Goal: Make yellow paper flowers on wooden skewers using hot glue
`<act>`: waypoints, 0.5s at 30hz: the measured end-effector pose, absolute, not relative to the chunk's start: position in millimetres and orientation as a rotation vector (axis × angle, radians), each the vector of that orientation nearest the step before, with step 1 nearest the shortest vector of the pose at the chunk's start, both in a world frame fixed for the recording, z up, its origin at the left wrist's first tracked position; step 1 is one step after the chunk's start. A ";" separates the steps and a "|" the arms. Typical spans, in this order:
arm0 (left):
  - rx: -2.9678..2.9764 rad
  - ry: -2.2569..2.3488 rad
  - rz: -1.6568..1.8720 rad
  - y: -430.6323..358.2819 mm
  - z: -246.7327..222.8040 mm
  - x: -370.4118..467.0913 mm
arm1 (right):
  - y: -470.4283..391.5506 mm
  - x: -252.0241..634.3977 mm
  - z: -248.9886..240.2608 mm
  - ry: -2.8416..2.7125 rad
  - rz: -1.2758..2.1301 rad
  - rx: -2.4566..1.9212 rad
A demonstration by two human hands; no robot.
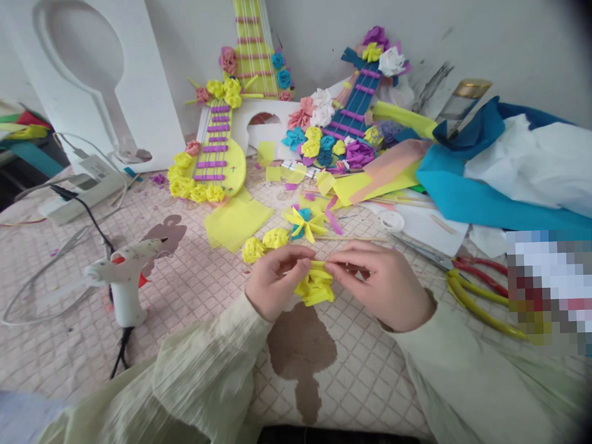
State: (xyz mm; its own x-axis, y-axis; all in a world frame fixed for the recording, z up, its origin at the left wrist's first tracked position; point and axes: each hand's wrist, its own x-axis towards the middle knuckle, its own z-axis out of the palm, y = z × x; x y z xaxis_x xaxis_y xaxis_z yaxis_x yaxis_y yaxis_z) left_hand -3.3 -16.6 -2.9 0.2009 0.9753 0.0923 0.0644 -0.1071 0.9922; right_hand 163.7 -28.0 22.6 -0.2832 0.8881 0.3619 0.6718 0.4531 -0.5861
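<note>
Between my two hands is a crumpled yellow paper flower [315, 289], held above the table. My left hand [276, 281] pinches its left edge between thumb and fingers. On the other side my right hand [383, 284] pinches the upper right edge, fingers closed together. Just beyond my left hand lie two finished-looking yellow paper flowers [276, 237]. A yellow star-shaped strip piece [306, 223] with a blue bit sits past my fingertips.
A white glue gun [126, 280] stands at left, near a power strip [84, 190]. Scissors [483, 293] lie at right. Behind are a yellow decorated paper instrument [226, 156], a blue one [355, 106], yellow paper sheets [238, 221] and blue paper [450, 178].
</note>
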 end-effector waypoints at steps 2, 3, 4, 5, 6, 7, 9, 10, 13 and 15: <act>1.471 1.083 1.039 -16.8 -5.1 -3.1 | -27.6 163.5 23.1 -2.021 0.470 -1.307; 1.505 1.092 1.017 -17.3 -6.1 -3.0 | -27.4 163.4 23.3 -2.001 0.500 -1.316; 1.546 1.101 1.007 -17.9 -6.8 -2.9 | -27.2 163.4 23.5 -1.978 0.533 -1.329; 1.596 1.111 1.006 -18.6 -7.1 -2.8 | -26.9 163.5 23.7 -1.951 0.572 -1.347; 1.653 1.123 1.019 -19.5 -7.2 -2.7 | -26.8 163.8 24.0 -1.928 0.616 -1.369; 1.714 1.136 1.036 -20.5 -6.9 -2.6 | -26.7 164.3 24.2 -1.908 0.662 -1.392; 1.832 1.150 1.072 -22.3 -6.0 -2.3 | -26.8 165.2 24.8 -1.885 0.746 -1.432; 1.879 1.153 1.088 -23.2 -5.6 -2.1 | -27.1 165.5 25.1 -1.879 0.774 -1.445; 1.946 1.159 1.108 -25.2 -4.8 -1.9 | -28.0 165.3 25.5 -1.862 0.815 -1.466; 1.959 1.158 1.114 -25.6 -4.7 -2.1 | -28.5 164.7 25.2 -1.849 0.841 -1.484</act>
